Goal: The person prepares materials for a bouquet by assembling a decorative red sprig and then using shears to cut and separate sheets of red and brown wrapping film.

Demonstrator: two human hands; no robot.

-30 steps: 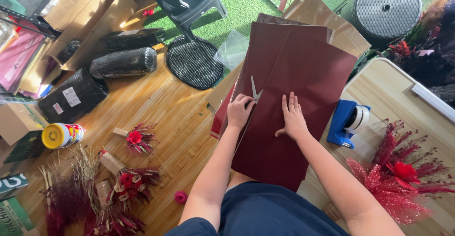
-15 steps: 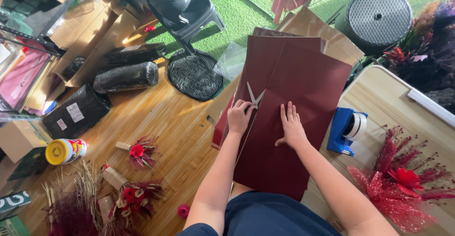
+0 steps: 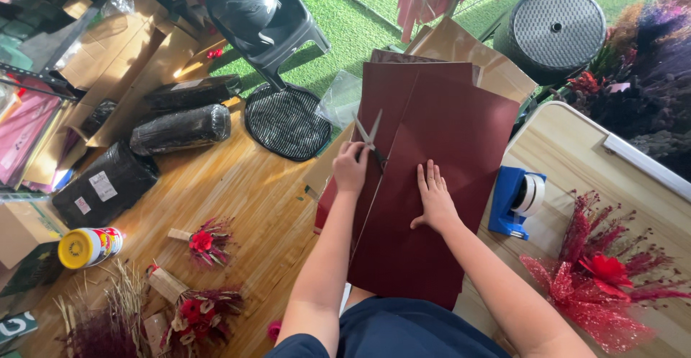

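My left hand (image 3: 350, 167) clamps silver scissors (image 3: 368, 136), handles hidden, cutting the dark red paper sheet (image 3: 439, 149); my right hand (image 3: 434, 198) presses it flat, fingers spread.

1. I count two hands on the work: the left hand (image 3: 350, 167) and the right hand (image 3: 434, 200).
2. One pair of scissors (image 3: 368, 136).
3. One blue tape dispenser (image 3: 517, 201).
4. Dark red paper sheets (image 3: 439, 149): at least two, overlapping; exact number unclear.
5. Two black wrapped rolls (image 3: 180, 129).
6. One yellow-capped can (image 3: 88, 246).
7. Two small red flower bundles (image 3: 204, 244) on the floor.
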